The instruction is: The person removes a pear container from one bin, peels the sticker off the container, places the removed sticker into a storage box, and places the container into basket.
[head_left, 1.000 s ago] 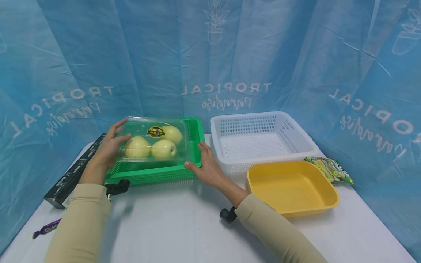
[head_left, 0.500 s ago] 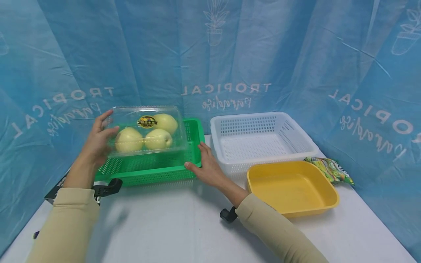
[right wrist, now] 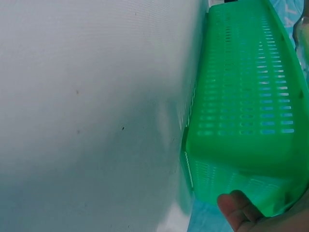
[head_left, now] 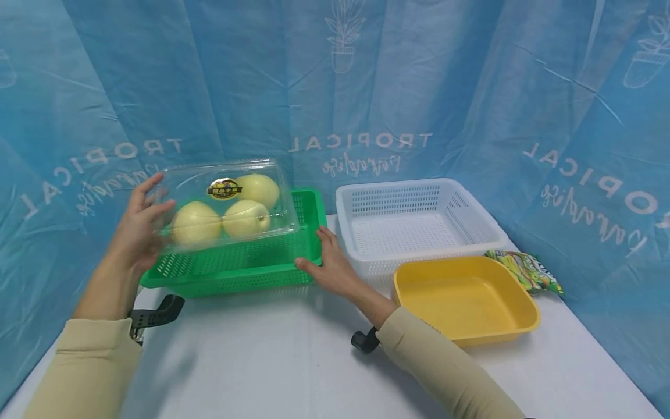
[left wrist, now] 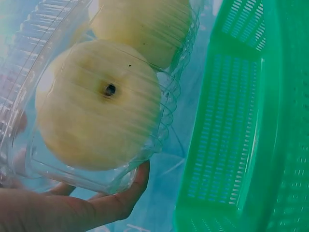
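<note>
My left hand (head_left: 135, 233) grips the left end of a clear plastic fruit box (head_left: 224, 190) with a dark oval label. Three pale yellow apple-like fruits (head_left: 246, 219) show through its lid. The box hangs tilted above the green perforated basket (head_left: 246, 282), its right end overlapping the basket in the head view. From the left wrist view, the fingers curl beneath the end of the box, and one fruit (left wrist: 99, 106) faces the camera. At the basket's right end, my right hand (head_left: 331, 265) rests with extended fingers and the thumb apart, near the front corner.
A white perforated basket (head_left: 408, 256) stands right of the green one. Before it sits a yellow tub (head_left: 466, 302), with a green snack packet (head_left: 526, 270) behind its right side. The blue printed curtain (head_left: 314, 87) encloses the white table (head_left: 251, 361).
The fruit box has risen and shifted left in my left hand, uncovering more of the green basket. My left arm now hides the black box and the purple-wrapped item. The right hand has stayed put.
</note>
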`<state>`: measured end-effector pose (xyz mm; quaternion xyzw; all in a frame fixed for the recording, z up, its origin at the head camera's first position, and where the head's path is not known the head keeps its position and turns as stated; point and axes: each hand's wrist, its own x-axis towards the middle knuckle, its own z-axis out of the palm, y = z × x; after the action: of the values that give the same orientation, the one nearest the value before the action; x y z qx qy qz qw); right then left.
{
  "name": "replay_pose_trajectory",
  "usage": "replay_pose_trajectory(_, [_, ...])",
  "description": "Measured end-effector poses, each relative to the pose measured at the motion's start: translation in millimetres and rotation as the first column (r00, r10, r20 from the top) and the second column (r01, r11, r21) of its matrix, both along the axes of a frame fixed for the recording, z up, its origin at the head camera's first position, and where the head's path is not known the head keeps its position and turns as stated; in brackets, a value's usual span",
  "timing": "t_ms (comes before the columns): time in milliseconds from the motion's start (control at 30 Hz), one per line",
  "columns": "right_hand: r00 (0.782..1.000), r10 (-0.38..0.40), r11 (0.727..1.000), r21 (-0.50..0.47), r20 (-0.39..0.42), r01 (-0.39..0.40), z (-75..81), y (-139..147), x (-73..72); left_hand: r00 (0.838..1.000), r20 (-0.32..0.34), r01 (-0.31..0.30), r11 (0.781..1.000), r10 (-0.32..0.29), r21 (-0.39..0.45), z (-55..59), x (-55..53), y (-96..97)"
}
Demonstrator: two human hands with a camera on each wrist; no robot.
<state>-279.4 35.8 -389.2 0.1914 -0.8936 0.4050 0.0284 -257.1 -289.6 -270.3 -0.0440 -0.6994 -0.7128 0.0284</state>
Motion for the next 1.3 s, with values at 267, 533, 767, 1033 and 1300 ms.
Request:
replay_pose_trajectory(267, [0.999, 0.021, 1.0, -0.012, 0.037, -0.02, 3.2, 1, 0.9, 1.0, 0.006, 0.007, 1.0, -0.007, 0.007, 3.9, 18.5, 4.3])
replay_pose_trajectory(533, [0.999, 0.031, 0.999, 0.007, 0.03, -0.032, 4.7, 2, 0.1, 0.999, -0.009, 0.038, 0.999, -0.037, 0.014, 2.1, 40.5, 13.1])
replay_pose_trajectory(767, [0.999, 0.038, 0.999, 0.012, 0.033, -0.038, 6.5, 4, -1.0, 0.999, -0.016, 0.04, 0.999, -0.041, -0.019, -5.9, 53.9, 17.8])
replay_pose_trajectory(1033, [0.997, 0.07, 0.997, -0.038, 0.014, -0.069, 7.9, 6, -4.2, 0.999, -0.025, 0.026, 0.998, -0.028, -0.057, -13.8, 71.2, 23.0])
replay_pose_trajectory(1300, [0.997, 0.072, 0.997, -0.013, 0.022, -0.071, 9.1, 8, -4.8, 0.999, -0.025, 0.025, 0.994, -0.027, -0.102, -23.3, 87.0, 23.0])
